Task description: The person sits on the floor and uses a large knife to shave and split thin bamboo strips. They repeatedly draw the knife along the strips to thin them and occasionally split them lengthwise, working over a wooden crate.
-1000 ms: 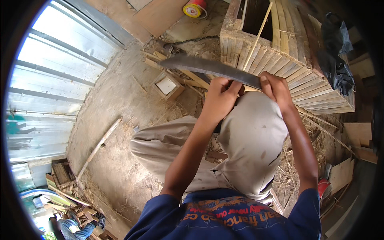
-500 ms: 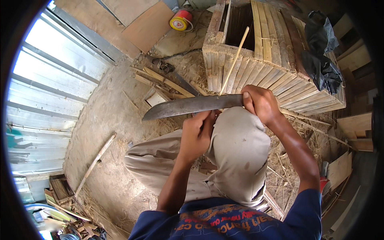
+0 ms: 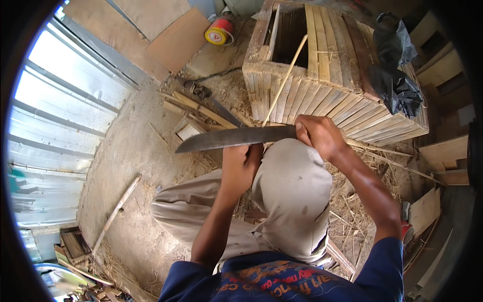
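Note:
My right hand [image 3: 321, 135] is closed round the handle end of a machete [image 3: 226, 138]. Its long dark blade lies crosswise over my raised knee, with the tip out to the left. Just under the blade, my left hand [image 3: 240, 166] is closed, and its fingertips are partly hidden by the metal. A thin pale strip of wood [image 3: 286, 80] slants up from behind the blade, in line with my left fingers. Its upper end passes in front of the opening of a slatted wooden crate [image 3: 322, 95]. The strip's lower end is hidden.
Scrap boards [image 3: 201, 108] lie on the dirt floor ahead. Black plastic bags [image 3: 397, 90] hang on the crate's right side. A red and yellow bucket [image 3: 217, 34] stands at the back. Corrugated metal sheeting [image 3: 55, 121] walls the left; a pole [image 3: 116, 214] lies before it.
The whole view has shifted a little. My left hand has drawn slightly back, more of its fingers now covered by the blade. The machete sits slightly lower against the knee.

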Action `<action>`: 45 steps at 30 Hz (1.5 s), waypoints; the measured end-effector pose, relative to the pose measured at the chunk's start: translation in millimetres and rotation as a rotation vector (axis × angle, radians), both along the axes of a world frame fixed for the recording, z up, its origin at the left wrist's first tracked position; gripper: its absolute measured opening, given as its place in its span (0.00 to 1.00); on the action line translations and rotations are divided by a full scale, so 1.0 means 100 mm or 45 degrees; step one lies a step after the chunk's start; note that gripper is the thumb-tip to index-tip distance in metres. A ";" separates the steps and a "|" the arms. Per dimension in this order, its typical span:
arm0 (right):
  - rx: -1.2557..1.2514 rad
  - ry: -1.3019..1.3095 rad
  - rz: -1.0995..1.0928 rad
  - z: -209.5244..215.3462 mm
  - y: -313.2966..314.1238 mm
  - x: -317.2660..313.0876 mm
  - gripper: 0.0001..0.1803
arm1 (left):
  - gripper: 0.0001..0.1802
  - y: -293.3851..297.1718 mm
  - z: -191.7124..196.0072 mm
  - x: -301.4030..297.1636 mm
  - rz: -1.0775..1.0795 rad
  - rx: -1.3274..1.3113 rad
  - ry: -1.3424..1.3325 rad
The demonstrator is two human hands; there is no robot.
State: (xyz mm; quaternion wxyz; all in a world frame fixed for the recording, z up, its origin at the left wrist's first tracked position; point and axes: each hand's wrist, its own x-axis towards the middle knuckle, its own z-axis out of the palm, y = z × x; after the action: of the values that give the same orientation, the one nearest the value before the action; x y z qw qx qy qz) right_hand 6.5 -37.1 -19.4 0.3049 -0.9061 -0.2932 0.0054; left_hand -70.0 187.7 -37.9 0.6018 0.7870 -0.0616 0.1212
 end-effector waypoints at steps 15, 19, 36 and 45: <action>0.041 -0.274 0.036 -0.11 0.10 0.02 0.04 | 0.06 0.02 0.06 -0.34 0.141 0.065 0.225; 0.106 -0.020 -0.161 -0.13 0.05 -0.04 0.03 | 0.09 0.03 0.00 -0.73 0.233 0.089 0.367; -0.018 0.237 -0.201 -0.11 -0.09 -0.10 0.05 | 0.12 0.04 -0.20 -0.24 0.068 -0.360 0.515; 0.060 0.076 -0.105 -0.15 -0.04 -0.21 0.04 | 0.07 -0.08 -0.22 -0.01 -0.007 -0.201 0.127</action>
State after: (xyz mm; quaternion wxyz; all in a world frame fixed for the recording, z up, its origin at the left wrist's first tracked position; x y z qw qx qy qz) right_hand -14.2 -41.0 -33.9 0.3346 -0.9095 -0.2465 0.0129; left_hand -71.1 179.8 -60.1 0.6647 0.7420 -0.0238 0.0846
